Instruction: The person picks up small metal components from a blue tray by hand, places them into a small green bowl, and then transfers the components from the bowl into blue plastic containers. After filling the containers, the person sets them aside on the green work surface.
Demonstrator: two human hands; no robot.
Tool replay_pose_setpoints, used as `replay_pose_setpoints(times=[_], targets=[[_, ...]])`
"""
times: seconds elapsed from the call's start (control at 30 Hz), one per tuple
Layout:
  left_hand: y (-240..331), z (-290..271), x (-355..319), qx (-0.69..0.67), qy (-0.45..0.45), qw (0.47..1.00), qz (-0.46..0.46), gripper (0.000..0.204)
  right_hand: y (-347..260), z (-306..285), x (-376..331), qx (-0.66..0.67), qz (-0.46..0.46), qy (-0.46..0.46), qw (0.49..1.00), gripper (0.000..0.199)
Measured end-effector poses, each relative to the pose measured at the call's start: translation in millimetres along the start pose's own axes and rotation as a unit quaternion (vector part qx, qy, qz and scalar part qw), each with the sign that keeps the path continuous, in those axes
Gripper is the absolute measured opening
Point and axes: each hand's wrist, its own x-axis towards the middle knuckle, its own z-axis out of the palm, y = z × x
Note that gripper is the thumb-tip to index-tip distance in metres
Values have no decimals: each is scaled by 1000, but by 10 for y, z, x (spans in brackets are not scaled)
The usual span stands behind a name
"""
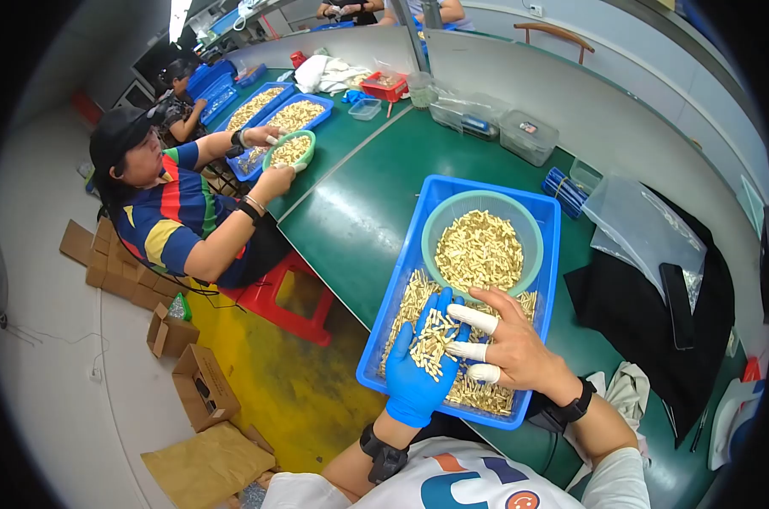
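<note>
My left hand, in a blue glove, is cupped palm up with a small heap of brass-coloured metal pins in it. Over that palm my right hand stretches its fingers apart; white finger cots cover several of them, and their tips reach the edge of the heap. Both hands are above a blue tray strewn with many more such pins. In the tray's far part rests a pale green round basket, also filled with pins. Whether the right fingertips pinch a single pin is too small to tell.
A black phone lies on black cloth at the right, beside plastic bags. Clear plastic boxes line the table's back. At the left a co-worker holds another green basket of pins over blue trays. Cardboard boxes stand on the floor.
</note>
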Motion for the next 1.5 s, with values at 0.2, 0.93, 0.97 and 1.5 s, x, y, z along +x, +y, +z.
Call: replay_pose_setpoints(times=[0.2, 0.93, 0.97, 1.5], targets=[[-21, -30, 11, -82, -23, 995, -43, 55, -63, -10, 57, -14, 9, -61, 998, 43], [-17, -22, 3, -42, 18, 998, -31, 57, -49, 38, 48, -42, 33, -11, 999, 40], [-7, -42, 1, -42, 18, 998, -30, 57, -45, 52, 52, -40, 45, 4, 998, 40], [44, 395, 644, 14, 10, 999, -48, 51, 20, 34, -83, 75, 101, 257, 958, 34]])
